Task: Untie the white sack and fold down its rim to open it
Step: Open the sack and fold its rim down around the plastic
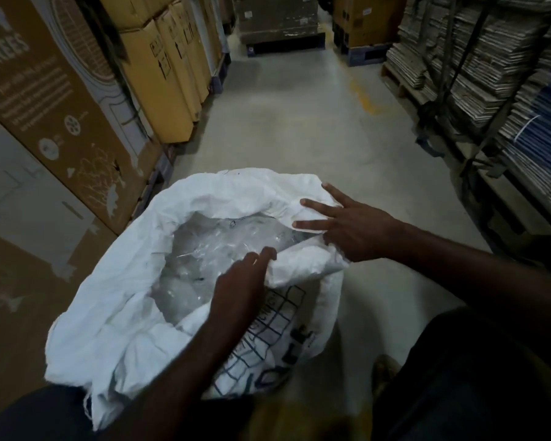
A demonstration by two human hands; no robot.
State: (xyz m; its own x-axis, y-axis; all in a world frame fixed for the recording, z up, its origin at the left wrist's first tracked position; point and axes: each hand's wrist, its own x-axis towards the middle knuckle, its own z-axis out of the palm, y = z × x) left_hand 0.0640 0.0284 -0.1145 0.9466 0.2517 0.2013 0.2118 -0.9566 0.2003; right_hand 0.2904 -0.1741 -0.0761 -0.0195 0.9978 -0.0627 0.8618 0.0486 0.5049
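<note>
- Head view: white sack (pixel 115 316) standing upright on the concrete floor (pixel 299 128) of a warehouse aisle, mouth wide open, no tie visible around it.
- Rim (pixel 236 189) of the sack already rolled outward and down along its far and left sides, bunched in thick crumpled folds.
- Inside the sack, crumpled clear plastic (pixel 210 249) filling the opening.
- On the near right face of the sack, a dark blue printed grid (pixel 268 332) with some lettering, too blurred to read.
- Left hand (pixel 239 291) at the near right part of the rim, fingers curled over a fold of white fabric, gripping it from the inside edge.
- Right hand (pixel 350 227) at the right side of the rim, fingers spread and laid flat on the fabric, pressing rather than gripping; thumb tucked down against the fold, not closed around anything.
- Both hands on the same stretch of rim, near each other but not touching.
- Left of the sack, tall brown printed cartons (pixel 45 122) close beside it; beyond those, yellow-brown boxes (pixel 166 74) lining the aisle.
- Right of the sack and well apart, stacks of flattened cardboard (pixel 490 58) on pallets, bound with dark straps.
- Far beyond the sack, at the aisle's end, more boxed pallets (pixel 280 23).
</note>
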